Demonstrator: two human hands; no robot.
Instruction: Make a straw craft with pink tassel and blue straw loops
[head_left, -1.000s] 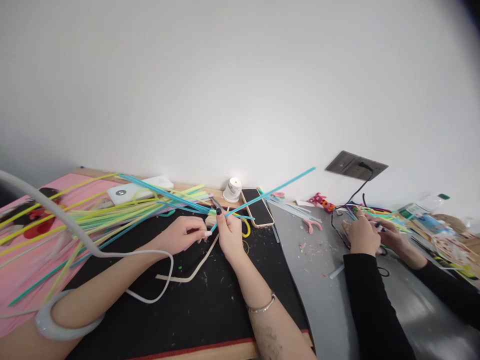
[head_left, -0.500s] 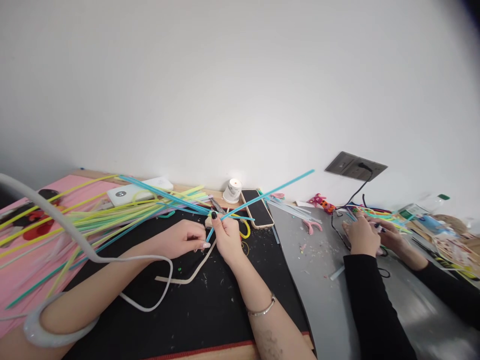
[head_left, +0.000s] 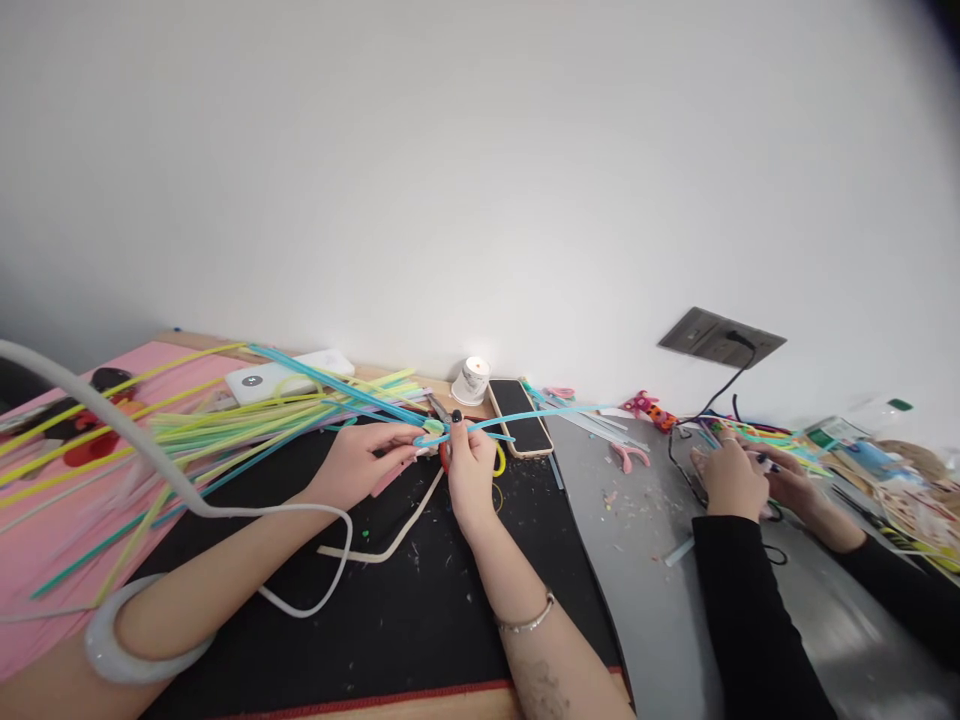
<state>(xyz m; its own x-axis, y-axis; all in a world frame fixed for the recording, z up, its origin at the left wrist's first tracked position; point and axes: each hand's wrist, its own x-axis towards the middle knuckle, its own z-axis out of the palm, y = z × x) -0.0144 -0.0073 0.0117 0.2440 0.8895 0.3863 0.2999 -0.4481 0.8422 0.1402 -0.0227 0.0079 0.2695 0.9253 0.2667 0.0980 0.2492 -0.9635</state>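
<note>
My right hand [head_left: 466,470] pinches a long light-blue straw [head_left: 540,414] near its left end; the straw lies nearly level, running right over the phone [head_left: 519,416]. My left hand [head_left: 367,458] is closed on the same straw's left end, fingertips meeting the right hand's, with a small pale green piece [head_left: 433,427] between them. Both hands hover over the black mat [head_left: 390,590]. A heap of yellow, green and blue straws [head_left: 225,425] fans out to the left behind my left hand.
A white cable [head_left: 225,510] loops across my left forearm. A cream strip [head_left: 390,540], a lit candle [head_left: 473,380] and a white power bank [head_left: 289,374] are nearby. Another person's black-sleeved hands [head_left: 739,480] work on the grey mat [head_left: 645,560] at the right.
The blue straw has dropped from a steep upward tilt to nearly level. My left hand moved up and right to meet my right hand at the straw's end.
</note>
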